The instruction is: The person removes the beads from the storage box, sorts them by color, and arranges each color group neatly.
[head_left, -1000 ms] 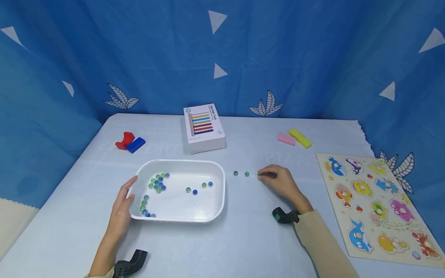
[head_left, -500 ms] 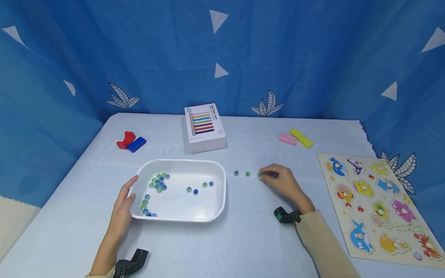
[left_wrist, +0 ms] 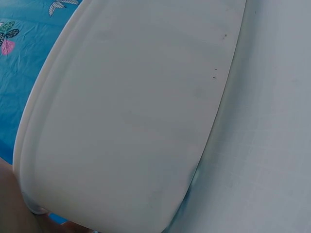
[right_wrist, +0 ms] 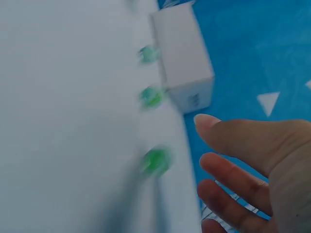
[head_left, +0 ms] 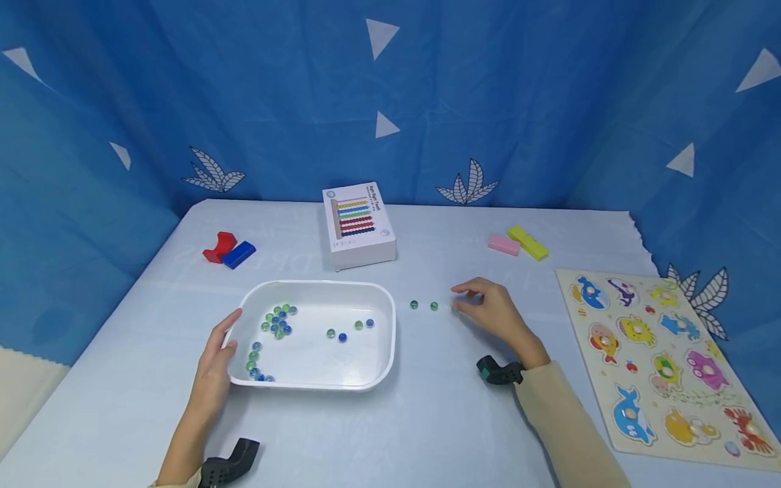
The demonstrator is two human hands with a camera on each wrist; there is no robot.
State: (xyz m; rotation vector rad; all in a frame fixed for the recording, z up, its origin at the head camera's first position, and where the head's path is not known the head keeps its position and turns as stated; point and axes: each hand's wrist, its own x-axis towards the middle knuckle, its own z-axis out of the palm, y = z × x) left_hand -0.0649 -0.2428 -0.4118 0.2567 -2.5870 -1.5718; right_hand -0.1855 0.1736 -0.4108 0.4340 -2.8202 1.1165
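Observation:
A white plastic tray [head_left: 308,362] with several blue and green glass marbles [head_left: 280,324] in it stands left of centre. My left hand [head_left: 211,376] holds its left end, thumb at the rim and fingers along the outer wall. In the left wrist view the tray's side wall [left_wrist: 131,116] fills most of the picture. Right of the tray, three green marbles lie in a row on the table: a near one [right_wrist: 156,161], a middle one [right_wrist: 150,97] and a far one [right_wrist: 147,54]. Beside the near marble is my right hand [head_left: 494,317], thumb and fingers spread apart, holding nothing.
A white bead-toy box [head_left: 361,227] stands behind the tray. Red [head_left: 220,247] and blue [head_left: 238,255] blocks lie back left, pink [head_left: 504,245] and yellow [head_left: 527,242] ones back right. A wooden sea-animal puzzle board [head_left: 665,359] lies at the right.
My right thumb and fingers have parted and let go of the third green marble, which now lies at the row's right end. The left hand and tray have stayed put.

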